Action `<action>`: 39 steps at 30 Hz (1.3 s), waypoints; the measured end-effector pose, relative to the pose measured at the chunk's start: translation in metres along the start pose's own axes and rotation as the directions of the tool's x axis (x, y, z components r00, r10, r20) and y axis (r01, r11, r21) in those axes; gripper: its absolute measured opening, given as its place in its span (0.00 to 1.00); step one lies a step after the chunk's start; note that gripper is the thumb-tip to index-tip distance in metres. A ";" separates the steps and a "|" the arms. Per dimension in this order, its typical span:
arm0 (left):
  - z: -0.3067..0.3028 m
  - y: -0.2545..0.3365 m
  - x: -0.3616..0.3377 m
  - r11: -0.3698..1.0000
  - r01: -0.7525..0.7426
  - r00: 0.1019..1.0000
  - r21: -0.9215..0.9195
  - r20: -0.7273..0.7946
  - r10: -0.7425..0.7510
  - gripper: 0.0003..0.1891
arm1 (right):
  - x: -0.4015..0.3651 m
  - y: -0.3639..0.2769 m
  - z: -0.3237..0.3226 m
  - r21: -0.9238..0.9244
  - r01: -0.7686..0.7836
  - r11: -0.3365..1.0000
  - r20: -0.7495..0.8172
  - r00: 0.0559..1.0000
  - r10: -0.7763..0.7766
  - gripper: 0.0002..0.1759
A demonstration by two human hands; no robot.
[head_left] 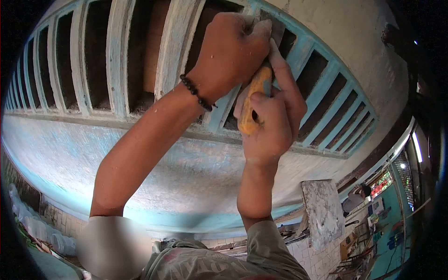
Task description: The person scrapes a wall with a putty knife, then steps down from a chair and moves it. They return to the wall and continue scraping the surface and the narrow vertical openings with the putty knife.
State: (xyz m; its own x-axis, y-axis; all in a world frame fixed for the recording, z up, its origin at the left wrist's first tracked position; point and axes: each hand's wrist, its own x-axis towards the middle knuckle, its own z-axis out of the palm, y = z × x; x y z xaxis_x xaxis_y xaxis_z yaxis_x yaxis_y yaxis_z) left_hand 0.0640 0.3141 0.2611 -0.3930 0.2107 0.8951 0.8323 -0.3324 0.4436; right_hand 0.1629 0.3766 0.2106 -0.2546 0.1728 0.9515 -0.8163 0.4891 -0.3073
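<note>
My right hand (270, 119) is wrapped round the worn yellow handle (257, 105) of a scraper, its index finger stretched up along the tool. The scraper's flat grey blade (277, 31) lies against the upper part of a window grille with peeling pale blue paint (298, 55). My left hand (233, 44) is closed beside the blade, its thumb pressed on the blade's edge. The other left fingers curl out of sight behind the hand. A black bead bracelet (191, 88) circles my left wrist.
Below the grille runs a wall (186, 163) with patchy blue and white paint. A paint-stained board (322, 212) leans at lower right. Farther right, a person (355, 199) is near cluttered items. Clear plastic containers (39, 228) stand at lower left.
</note>
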 end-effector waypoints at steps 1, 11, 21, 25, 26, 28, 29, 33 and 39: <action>0.000 0.001 -0.003 1.000 0.026 1.000 -0.014 -0.002 -0.026 0.20 | -0.004 -0.002 -0.001 -0.027 0.006 1.000 0.007 1.000 -0.005 0.42; -0.006 -0.002 -0.004 1.000 -0.007 1.000 -0.031 0.004 0.007 0.19 | -0.001 0.010 0.004 -0.016 0.101 0.995 0.026 0.995 -0.101 0.43; -0.011 -0.011 -0.007 0.881 0.084 0.996 -0.466 0.014 -0.088 0.19 | -0.006 0.015 0.013 -0.245 0.234 0.941 0.101 0.971 -0.216 0.41; -0.016 -0.012 -0.004 0.869 0.100 0.995 -0.485 0.070 -0.075 0.17 | -0.003 0.022 0.018 -0.237 0.297 0.925 0.099 0.954 -0.281 0.38; -0.011 -0.016 0.002 0.857 0.041 0.999 -0.514 0.037 -0.026 0.16 | 0.002 0.015 0.019 -0.199 0.224 0.954 0.098 0.973 -0.209 0.38; -0.011 -0.019 0.002 0.834 0.028 0.999 -0.551 0.046 -0.003 0.15 | 0.000 0.010 0.020 -0.160 0.176 0.971 0.107 0.981 -0.160 0.38; -0.014 -0.018 0.000 0.826 0.068 0.996 -0.559 0.087 -0.023 0.15 | -0.004 0.012 0.021 -0.158 0.209 0.965 0.115 0.975 -0.192 0.38; -0.031 -0.013 -0.002 0.792 0.221 0.964 -0.569 0.252 -0.087 0.14 | -0.007 0.030 0.030 -0.101 0.353 0.930 0.097 0.934 -0.344 0.37; -0.033 -0.009 0.004 0.663 0.365 0.928 -0.653 0.313 -0.203 0.14 | -0.006 0.019 0.038 -0.187 0.373 0.909 0.085 0.928 -0.363 0.25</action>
State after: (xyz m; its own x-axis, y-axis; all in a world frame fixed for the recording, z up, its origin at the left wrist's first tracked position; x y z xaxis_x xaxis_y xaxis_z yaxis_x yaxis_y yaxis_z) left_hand 0.0420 0.2875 0.2618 -0.4111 0.5507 0.7265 0.1528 -0.7440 0.6505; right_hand 0.1287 0.3525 0.1999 0.0165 -0.0900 0.9958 -0.7395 0.6692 0.0727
